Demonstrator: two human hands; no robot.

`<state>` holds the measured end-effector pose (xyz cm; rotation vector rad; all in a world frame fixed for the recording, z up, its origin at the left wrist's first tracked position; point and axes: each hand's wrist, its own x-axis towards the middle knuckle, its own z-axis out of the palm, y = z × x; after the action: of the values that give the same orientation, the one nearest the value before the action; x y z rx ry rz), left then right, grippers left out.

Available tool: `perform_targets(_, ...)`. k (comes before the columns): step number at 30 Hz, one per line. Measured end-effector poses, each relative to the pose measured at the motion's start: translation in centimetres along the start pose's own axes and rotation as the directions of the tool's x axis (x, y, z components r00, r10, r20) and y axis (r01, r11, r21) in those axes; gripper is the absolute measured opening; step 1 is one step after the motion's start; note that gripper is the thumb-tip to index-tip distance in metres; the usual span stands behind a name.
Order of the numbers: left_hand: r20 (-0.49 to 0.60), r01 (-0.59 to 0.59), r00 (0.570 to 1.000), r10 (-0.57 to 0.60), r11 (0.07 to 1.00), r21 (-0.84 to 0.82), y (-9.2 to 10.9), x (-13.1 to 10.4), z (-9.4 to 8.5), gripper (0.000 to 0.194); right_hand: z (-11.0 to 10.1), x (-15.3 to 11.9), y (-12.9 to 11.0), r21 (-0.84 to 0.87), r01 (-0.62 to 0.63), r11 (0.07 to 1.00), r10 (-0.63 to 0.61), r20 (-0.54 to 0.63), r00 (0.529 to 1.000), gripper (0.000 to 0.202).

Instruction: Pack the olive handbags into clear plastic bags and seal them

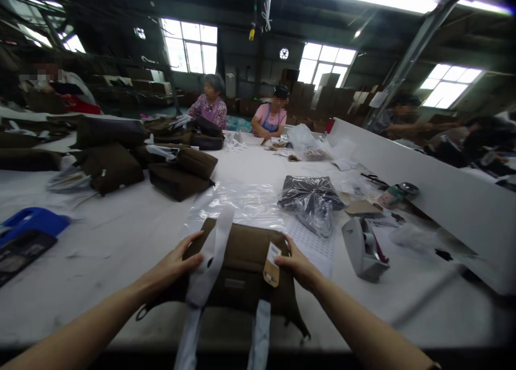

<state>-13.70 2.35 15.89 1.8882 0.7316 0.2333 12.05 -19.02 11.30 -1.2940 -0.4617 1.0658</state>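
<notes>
Both my hands grip a dark olive bag (245, 246) at the near edge of the white table. At its left side, my left hand (181, 260) is closed, the thumb over a white-wrapped strap (213, 246). My right hand (296, 262) holds the right side, its thumb against a hang tag (272, 265) of white and brown card. Two wrapped straps dangle toward me over the table edge. Just beyond the bag lies a flat clear plastic bag (245, 201). To its right sits a dark bag packed in clear plastic (310, 193).
Several olive bags (108, 168) are heaped at the left. A blue object (36, 222) lies near the left edge. On the right are a grey tape dispenser (365, 249), a printed sheet (314, 246) and a long white board (423, 198). Co-workers (270, 117) sit across the table.
</notes>
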Motion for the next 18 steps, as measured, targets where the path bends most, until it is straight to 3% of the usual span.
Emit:
perform_targets(4, -0.251, -0.067, 0.963, 0.101, 0.988, 0.141, -4.1, -0.6, 3.8, 0.072, -0.3, 3.7, 1.3, -0.115, 0.174, 0.978, -0.163, 0.101, 0.981, 0.103)
perform_targets(6, -0.349, -0.108, 0.918, 0.188, 0.966, 0.237, -6.6, -2.2, 6.2, 0.067, 0.0, 3.2, 2.5, -0.161, 0.190, 0.968, -0.170, 0.131, 0.977, 0.102)
perform_targets(9, -0.412, -0.110, 0.873, 0.259, 0.930, 0.352, -9.1, -5.5, 8.7, 0.067, 0.5, 0.4, 3.8, -0.248, 0.212, 0.945, -0.170, 0.178, 0.969, 0.099)
perform_targets(13, -0.421, -0.138, 0.840, 0.343, 0.884, 0.446, -10.3, -7.5, 9.5, 0.068, 0.8, -2.7, 4.2, -0.300, 0.203, 0.932, -0.175, 0.117, 0.977, 0.094)
perform_targets(18, -0.396, -0.155, 0.849, 0.351, 0.881, 0.447, -10.4, -5.2, 9.1, 0.067, 1.0, -1.6, 4.2, -0.379, 0.182, 0.907, -0.208, -0.028, 0.978, 0.084)
